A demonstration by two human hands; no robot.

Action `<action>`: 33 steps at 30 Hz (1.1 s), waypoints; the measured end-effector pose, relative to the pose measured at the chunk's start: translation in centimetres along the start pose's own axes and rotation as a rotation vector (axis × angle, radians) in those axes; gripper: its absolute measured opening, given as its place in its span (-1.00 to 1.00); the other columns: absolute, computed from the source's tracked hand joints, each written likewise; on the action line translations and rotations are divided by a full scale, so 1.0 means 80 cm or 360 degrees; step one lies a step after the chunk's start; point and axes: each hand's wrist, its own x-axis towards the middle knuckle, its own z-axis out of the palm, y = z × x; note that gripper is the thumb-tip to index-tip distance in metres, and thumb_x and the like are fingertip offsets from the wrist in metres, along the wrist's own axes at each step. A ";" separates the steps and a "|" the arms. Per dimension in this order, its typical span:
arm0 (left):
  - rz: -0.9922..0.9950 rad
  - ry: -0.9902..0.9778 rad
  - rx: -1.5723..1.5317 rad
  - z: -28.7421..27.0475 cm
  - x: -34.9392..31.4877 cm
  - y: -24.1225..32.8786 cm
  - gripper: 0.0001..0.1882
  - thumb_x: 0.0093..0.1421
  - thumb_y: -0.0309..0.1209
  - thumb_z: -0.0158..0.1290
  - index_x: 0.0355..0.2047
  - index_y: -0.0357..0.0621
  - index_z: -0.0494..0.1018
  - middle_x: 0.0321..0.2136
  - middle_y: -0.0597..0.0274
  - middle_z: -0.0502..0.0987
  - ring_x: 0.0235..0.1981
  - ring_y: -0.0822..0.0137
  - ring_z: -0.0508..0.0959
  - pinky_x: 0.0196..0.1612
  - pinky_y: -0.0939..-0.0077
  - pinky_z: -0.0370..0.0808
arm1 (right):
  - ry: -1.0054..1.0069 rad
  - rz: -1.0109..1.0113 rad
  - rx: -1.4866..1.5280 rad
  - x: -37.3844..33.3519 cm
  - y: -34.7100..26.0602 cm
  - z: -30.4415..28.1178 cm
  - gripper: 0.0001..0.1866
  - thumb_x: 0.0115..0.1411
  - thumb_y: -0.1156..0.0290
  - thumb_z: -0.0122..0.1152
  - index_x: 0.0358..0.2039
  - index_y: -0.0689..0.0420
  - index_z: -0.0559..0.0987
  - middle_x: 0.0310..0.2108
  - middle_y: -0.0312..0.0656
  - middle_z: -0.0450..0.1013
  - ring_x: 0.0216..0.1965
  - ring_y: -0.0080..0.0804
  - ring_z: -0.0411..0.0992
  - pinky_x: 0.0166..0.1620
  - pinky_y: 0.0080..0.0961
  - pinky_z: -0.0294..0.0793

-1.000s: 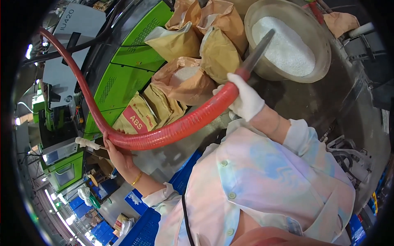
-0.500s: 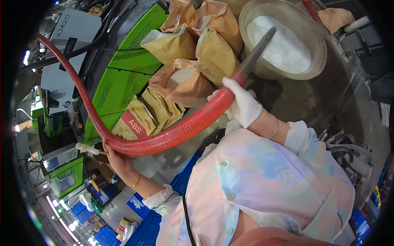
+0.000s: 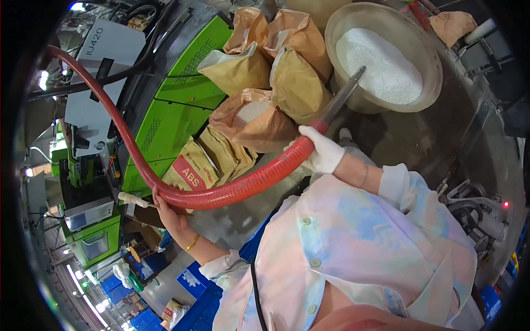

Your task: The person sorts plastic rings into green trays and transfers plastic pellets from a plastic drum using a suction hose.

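A thick red ribbed hose [image 3: 237,193] runs across in front of me, ending in a grey metal tube [image 3: 345,96]. My right hand [image 3: 326,151], in a white glove, is closed around the hose near where the tube joins it. The tube's tip is over the near-left part of a large pale tub [image 3: 439,66] holding white granules [image 3: 381,66]. My bare left hand [image 3: 171,215] grips the hose farther back at its bend; part of its fingers is hidden behind the hose. A thin rod with a white-wrapped end [image 3: 132,199] sticks out beside that hand.
Several open paper sacks [image 3: 301,85] stand left of the tub, one showing pale granules [image 3: 251,112]. Flat folded sacks [image 3: 193,165] lie nearer me by a green machine [image 3: 165,124]. Blue crates [image 3: 201,311] are at lower left. Piping equipment [image 3: 475,212] stands at the right.
The tube's tip has drawn back toward me, from over the granules to the tub's near-left side. Both hands keep hold of the hose. The view has shifted slightly.
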 end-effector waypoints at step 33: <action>-0.0030 -0.0084 -0.0043 0.012 -0.013 0.008 -0.65 0.40 -0.22 -0.21 0.14 0.02 0.26 -0.10 -0.01 0.46 -0.10 0.11 0.50 -0.03 0.20 0.50 | -0.0181 -0.0269 -0.0092 -0.079 -0.012 0.053 -0.67 0.22 0.19 0.18 -0.18 0.15 0.35 -0.32 -0.11 0.41 -0.16 -0.21 0.44 0.03 -0.17 0.43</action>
